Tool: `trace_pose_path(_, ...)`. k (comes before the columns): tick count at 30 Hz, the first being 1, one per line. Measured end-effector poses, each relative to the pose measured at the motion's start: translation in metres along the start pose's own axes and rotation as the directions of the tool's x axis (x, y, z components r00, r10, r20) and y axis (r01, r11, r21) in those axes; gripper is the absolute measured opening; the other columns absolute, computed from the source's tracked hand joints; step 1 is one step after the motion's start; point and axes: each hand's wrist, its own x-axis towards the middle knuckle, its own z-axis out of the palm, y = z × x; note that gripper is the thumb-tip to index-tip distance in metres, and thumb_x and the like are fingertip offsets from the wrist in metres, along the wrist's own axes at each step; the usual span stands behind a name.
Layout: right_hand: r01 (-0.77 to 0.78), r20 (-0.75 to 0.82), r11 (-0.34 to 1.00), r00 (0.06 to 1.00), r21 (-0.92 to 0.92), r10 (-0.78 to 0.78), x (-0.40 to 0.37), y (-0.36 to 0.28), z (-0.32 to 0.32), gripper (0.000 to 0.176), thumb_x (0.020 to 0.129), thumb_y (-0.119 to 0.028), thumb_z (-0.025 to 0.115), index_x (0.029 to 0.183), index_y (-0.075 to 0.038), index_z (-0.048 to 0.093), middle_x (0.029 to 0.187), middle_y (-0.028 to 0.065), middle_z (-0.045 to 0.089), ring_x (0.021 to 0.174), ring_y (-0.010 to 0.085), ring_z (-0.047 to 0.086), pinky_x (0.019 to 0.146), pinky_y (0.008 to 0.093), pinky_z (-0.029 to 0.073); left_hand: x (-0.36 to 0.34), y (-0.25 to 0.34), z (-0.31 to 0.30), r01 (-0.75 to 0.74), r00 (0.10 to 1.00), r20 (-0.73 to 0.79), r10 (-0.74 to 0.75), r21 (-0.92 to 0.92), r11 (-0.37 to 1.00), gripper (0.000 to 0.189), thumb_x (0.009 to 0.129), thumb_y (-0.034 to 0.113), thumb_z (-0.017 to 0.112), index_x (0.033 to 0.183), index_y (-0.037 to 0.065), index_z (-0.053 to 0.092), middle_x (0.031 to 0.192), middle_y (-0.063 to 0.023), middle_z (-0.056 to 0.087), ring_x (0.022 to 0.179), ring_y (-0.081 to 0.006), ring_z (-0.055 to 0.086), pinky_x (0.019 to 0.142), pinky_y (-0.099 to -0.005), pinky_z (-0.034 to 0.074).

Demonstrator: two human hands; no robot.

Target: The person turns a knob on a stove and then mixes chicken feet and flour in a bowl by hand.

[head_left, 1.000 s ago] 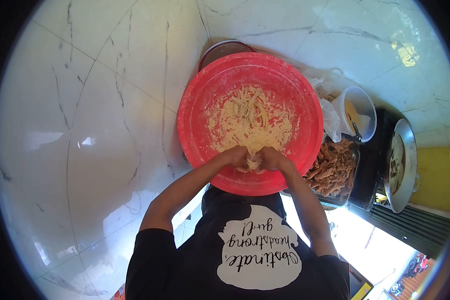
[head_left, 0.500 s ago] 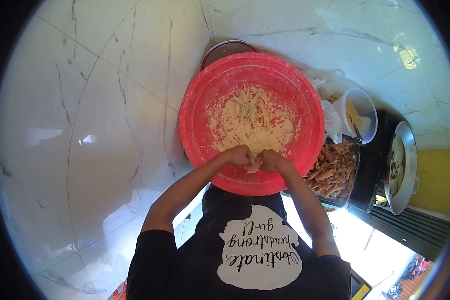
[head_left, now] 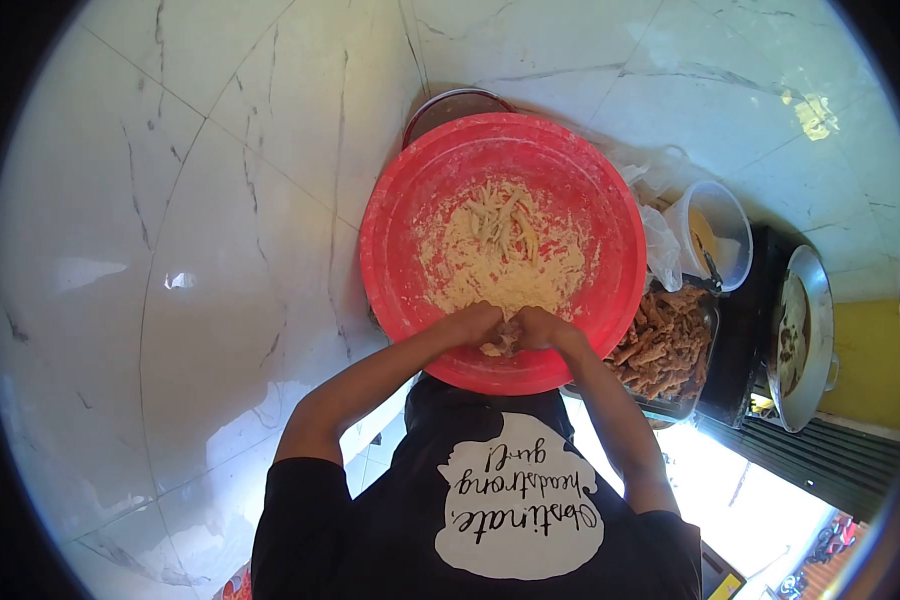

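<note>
A big red basin (head_left: 400, 215) stands on the white marble floor in front of me. It holds pale flour with several floured strips (head_left: 502, 245) piled in the middle. At the basin's near rim my left hand (head_left: 473, 324) and my right hand (head_left: 540, 327) are pressed together. Both are closed around one floured piece (head_left: 501, 343) held between them.
A tray of brown coated pieces (head_left: 665, 345) sits right of the basin. Beyond it stand a white bucket (head_left: 715, 228) and a crumpled plastic bag (head_left: 662, 243). A metal pan (head_left: 798, 335) rests on a dark stove at far right. A metal bowl's rim (head_left: 455, 100) shows behind the basin.
My hands have stayed at the near rim, kneading the piece between them, and have shifted slightly downward in view. The basin sits a little lower in the picture.
</note>
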Motion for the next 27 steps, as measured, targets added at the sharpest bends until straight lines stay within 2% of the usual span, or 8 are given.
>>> trace_pose_path(3, -0.014, -0.069, 0.998, 0.998, -0.059, 0.010, 0.000, 0.000, 0.002, 0.031, 0.062, -0.011, 0.071, 0.092, -0.004, 0.063, 0.085, 0.0154, 0.063, 0.084, 0.0257, 0.061, 0.075, 0.0328, 0.047, 0.000, -0.002, 0.000, 0.018, 0.999, -0.047, -0.025, -0.152, 0.988, 0.024, 0.065, 0.024, 0.070, 0.072, 0.002, 0.063, 0.067, -0.0170, 0.061, 0.070, -0.0301, 0.060, 0.066, -0.0377, 0.046)
trace_pose_path(9, 0.038, -0.259, 0.999, 0.965, 0.027, -0.030, -0.007, -0.002, -0.012, 0.025, 0.065, -0.006, 0.069, 0.088, 0.000, 0.062, 0.081, 0.0164, 0.063, 0.078, 0.0261, 0.061, 0.070, 0.0324, 0.047, -0.006, 0.001, -0.024, 0.036, 0.996, -0.076, -0.051, -0.197, 0.980, 0.021, 0.073, 0.017, 0.065, 0.086, 0.001, 0.064, 0.069, -0.0151, 0.062, 0.064, -0.0214, 0.062, 0.059, -0.0326, 0.046)
trace_pose_path(11, 0.069, -0.317, 0.995, 0.947, 0.068, -0.044, -0.007, 0.001, -0.017, 0.023, 0.066, -0.006, 0.068, 0.087, 0.000, 0.062, 0.080, 0.0150, 0.063, 0.076, 0.0241, 0.061, 0.069, 0.0315, 0.047, -0.010, 0.000, -0.030, 0.003, 0.971, -0.210, -0.113, -0.466, 0.885, 0.017, 0.069, 0.008, 0.067, 0.083, -0.001, 0.064, 0.064, -0.0138, 0.061, 0.060, -0.0176, 0.061, 0.056, -0.0301, 0.047)
trace_pose_path(13, 0.294, -0.498, 0.873, 0.864, 0.389, -0.069, -0.005, 0.004, -0.022, 0.018, 0.074, -0.007, 0.062, 0.090, 0.001, 0.061, 0.079, 0.0105, 0.064, 0.072, 0.0167, 0.059, 0.066, 0.0280, 0.046, -0.011, -0.002, -0.039, 0.018, 0.958, -0.230, -0.173, -0.553, 0.833, 0.017, 0.070, 0.006, 0.066, 0.085, -0.002, 0.063, 0.065, -0.0117, 0.062, 0.060, -0.0150, 0.060, 0.055, -0.0282, 0.047)
trace_pose_path(15, 0.276, -0.496, 0.861, 0.868, 0.427, -0.032, -0.008, 0.009, -0.033, 0.018, 0.078, -0.008, 0.059, 0.093, 0.002, 0.061, 0.079, 0.0086, 0.063, 0.071, 0.0136, 0.058, 0.065, 0.0267, 0.046, -0.010, -0.007, -0.043, 0.033, 0.941, -0.240, -0.239, -0.638, 0.769, 0.017, 0.071, 0.004, 0.066, 0.086, -0.003, 0.063, 0.066, -0.0096, 0.062, 0.060, -0.0123, 0.060, 0.054, -0.0264, 0.048)
trace_pose_path(17, 0.256, -0.490, 0.845, 0.872, 0.469, 0.008, -0.008, 0.008, -0.036, 0.019, 0.082, -0.009, 0.055, 0.095, 0.003, 0.060, 0.080, 0.0066, 0.063, 0.071, 0.0104, 0.056, 0.064, 0.0253, 0.046, -0.008, -0.013, -0.042, -0.058, 0.941, -0.220, -0.255, -0.852, 0.521, 0.025, 0.077, 0.005, 0.063, 0.100, -0.002, 0.058, 0.079, -0.0072, 0.062, 0.070, -0.0137, 0.061, 0.061, -0.0254, 0.050)
trace_pose_path(23, 0.318, -0.529, 0.689, 0.841, 0.651, 0.112, -0.001, -0.001, -0.028, 0.020, 0.084, -0.009, 0.052, 0.098, 0.003, 0.060, 0.081, 0.0049, 0.062, 0.071, 0.0089, 0.056, 0.063, 0.0247, 0.046, -0.015, 0.002, -0.043, -0.092, 0.928, -0.215, -0.305, -0.924, 0.370, 0.028, 0.075, 0.005, 0.064, 0.101, -0.001, 0.056, 0.084, -0.0068, 0.062, 0.070, -0.0115, 0.058, 0.059, -0.0242, 0.048)
trace_pose_path(27, 0.435, -0.684, 0.690, 0.720, 0.578, 0.119, 0.002, -0.002, -0.031, 0.017, 0.081, -0.005, 0.054, 0.094, 0.003, 0.062, 0.077, 0.0039, 0.063, 0.069, 0.0084, 0.056, 0.061, 0.0232, 0.045, -0.015, 0.001, -0.041, -0.050, 0.930, -0.206, -0.305, -0.892, 0.448, 0.034, 0.074, 0.005, 0.064, 0.105, -0.001, 0.054, 0.094, -0.0092, 0.060, 0.082, -0.0148, 0.058, 0.067, -0.0258, 0.048)
